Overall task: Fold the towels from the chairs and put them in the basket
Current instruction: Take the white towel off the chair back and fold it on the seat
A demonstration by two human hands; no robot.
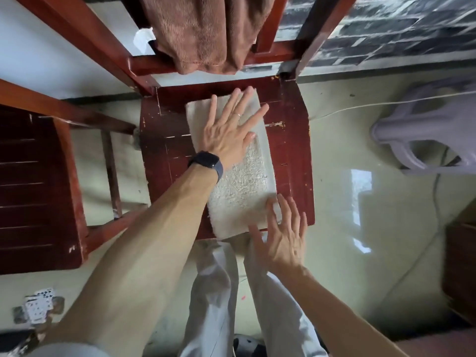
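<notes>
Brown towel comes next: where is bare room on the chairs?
Bare: the left chair's seat, and strips of the middle seat beside the white towel. Crowded: that towel, under left hand and right hand; the brown towel covers the backrest.

A single camera sits on the person's head. It looks almost straight down, from close above, onto the seat of a red chair, which fills the middle of the view. The left hand and right hand reach in from the bottom edge. The wide lens also takes in a second chair at the left, a basket at the right and the floor around them.
</notes>
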